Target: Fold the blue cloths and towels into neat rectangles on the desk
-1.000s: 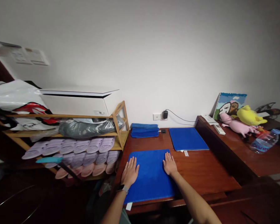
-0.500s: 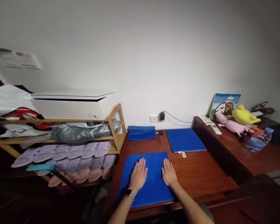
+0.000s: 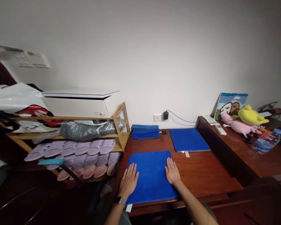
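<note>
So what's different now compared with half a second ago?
The left hand has moved outward, from further in on the near blue cloth to its left edge. Nothing was visibly grasped or let go. The right hand is still by the right edge; the folded blue cloths and far flat cloth stayed put.

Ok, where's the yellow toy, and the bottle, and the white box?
Yellow toy [image 3: 251,117]: head view, on its body.
Bottle [image 3: 260,146]: head view, on its label.
White box [image 3: 76,107]: head view, on its front.
</note>
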Demonstrator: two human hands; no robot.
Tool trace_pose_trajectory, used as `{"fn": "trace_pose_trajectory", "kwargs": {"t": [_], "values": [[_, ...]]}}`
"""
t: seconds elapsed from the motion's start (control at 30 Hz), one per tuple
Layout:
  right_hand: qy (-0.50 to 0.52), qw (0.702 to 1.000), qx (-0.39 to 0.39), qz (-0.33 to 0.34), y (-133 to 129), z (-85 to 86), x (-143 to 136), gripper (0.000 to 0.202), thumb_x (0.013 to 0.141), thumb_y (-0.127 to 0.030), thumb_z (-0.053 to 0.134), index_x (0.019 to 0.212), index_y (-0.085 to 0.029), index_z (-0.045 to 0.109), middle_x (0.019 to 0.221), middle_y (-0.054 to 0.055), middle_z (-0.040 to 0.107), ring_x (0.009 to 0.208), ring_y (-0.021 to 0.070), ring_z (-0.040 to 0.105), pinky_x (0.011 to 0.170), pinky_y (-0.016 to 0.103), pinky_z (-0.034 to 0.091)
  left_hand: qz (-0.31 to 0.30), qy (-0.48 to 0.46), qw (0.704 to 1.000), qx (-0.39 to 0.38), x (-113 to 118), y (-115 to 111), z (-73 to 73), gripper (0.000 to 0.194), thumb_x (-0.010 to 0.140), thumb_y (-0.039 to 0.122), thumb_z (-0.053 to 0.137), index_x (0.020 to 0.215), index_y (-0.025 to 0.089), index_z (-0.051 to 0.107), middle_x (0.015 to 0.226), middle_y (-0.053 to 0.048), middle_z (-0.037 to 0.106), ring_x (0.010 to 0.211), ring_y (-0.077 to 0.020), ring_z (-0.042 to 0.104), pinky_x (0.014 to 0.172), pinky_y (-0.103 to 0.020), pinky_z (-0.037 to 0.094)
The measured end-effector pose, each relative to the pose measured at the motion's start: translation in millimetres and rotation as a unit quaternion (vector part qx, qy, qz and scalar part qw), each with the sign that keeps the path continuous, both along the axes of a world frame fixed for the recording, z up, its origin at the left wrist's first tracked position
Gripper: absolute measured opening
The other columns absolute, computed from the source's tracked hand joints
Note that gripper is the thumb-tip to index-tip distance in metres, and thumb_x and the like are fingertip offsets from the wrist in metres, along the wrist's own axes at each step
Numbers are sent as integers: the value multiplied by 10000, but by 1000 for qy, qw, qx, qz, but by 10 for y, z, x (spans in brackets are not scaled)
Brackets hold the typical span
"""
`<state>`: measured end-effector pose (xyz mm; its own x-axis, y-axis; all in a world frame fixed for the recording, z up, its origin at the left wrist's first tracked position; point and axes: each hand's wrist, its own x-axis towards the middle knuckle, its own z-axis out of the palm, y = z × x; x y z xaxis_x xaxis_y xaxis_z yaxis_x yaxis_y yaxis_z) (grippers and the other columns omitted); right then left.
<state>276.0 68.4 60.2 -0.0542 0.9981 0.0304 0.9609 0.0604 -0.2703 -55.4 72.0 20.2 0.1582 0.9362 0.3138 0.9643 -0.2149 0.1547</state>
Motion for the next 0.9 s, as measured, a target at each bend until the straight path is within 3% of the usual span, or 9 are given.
{"fn": "trace_pose_trajectory", "kwargs": {"t": [0.07, 0.2, 0.43, 0.53, 0.7, 0.77, 0.83, 0.9], "values": [[-2, 1000, -10, -4, -11, 62, -12, 702, 1118, -392, 207, 1732, -62, 296, 1800, 114, 237, 1688, 255, 245, 1373, 429, 216, 14, 5, 1000, 7, -124, -22, -20, 678, 1108, 501, 265, 1664, 171, 472, 1735, -129, 465, 1619, -299, 435, 1328, -555, 370], [-9, 1000, -13, -12, -127, 127, -31, 694, 1117, -375, 211, 1735, -71, 292, 1803, 111, 229, 1692, 257, 229, 1377, 444, 194, 17, 11, 1000, 13, -67, -34, -27, 698, 1105, 521, 242, 1651, 167, 494, 1727, -140, 479, 1609, -300, 452, 1326, -549, 371], [-1, 1000, -6, -12, -375, 1, -23, 677, 1120, -383, 207, 1741, -131, 301, 1800, 50, 228, 1688, 228, 240, 1381, 414, 204, 2, 5, 999, 34, -88, -40, 46, 684, 1103, 504, 275, 1644, 152, 502, 1702, -149, 512, 1588, -308, 484, 1322, -558, 385], [4, 1000, 4, -10, -373, -1, -25, 670, 1121, -381, 228, 1739, -131, 301, 1796, 59, 230, 1687, 227, 243, 1380, 421, 212, -22, -9, 997, 72, 222, -103, 173, 650, 1120, 440, 285, 1676, 140, 438, 1715, -156, 487, 1604, -302, 459, 1331, -558, 374], [2, 1000, 12, 2, -375, 59, -12, 667, 1127, -377, 240, 1725, -88, 309, 1786, 95, 257, 1684, 235, 252, 1374, 444, 237, -154, -7, 986, 57, 1320, -198, 368, 600, 1140, 396, 301, 1690, 179, 404, 1737, -113, 460, 1616, -257, 439, 1315, -482, 415], [2, 1000, 4, 5, -387, 75, -7, 665, 1128, -367, 242, 1725, -81, 298, 1790, 92, 242, 1687, 238, 239, 1377, 447, 231, -182, 0, 983, 28, 1587, -204, 355, 596, 1142, 403, 297, 1676, 177, 431, 1717, -120, 489, 1594, -261, 475, 1294, -483, 442], [4, 1000, 3, 6, -395, 75, -5, 661, 1129, -366, 245, 1728, -89, 293, 1791, 87, 235, 1688, 240, 234, 1376, 447, 233, -176, 0, 984, 11, 1571, -200, 271, 597, 1139, 413, 304, 1676, 187, 434, 1692, -127, 525, 1575, -276, 503, 1285, -508, 451], [7, 1000, 11, 4, -397, 64, -5, 657, 1133, -379, 247, 1730, -111, 303, 1788, 82, 245, 1683, 236, 249, 1371, 441, 246, -147, -4, 989, 10, 1271, -200, 140, 610, 1133, 439, 318, 1688, 204, 410, 1686, -128, 532, 1577, -296, 500, 1293, -535, 437]]}}
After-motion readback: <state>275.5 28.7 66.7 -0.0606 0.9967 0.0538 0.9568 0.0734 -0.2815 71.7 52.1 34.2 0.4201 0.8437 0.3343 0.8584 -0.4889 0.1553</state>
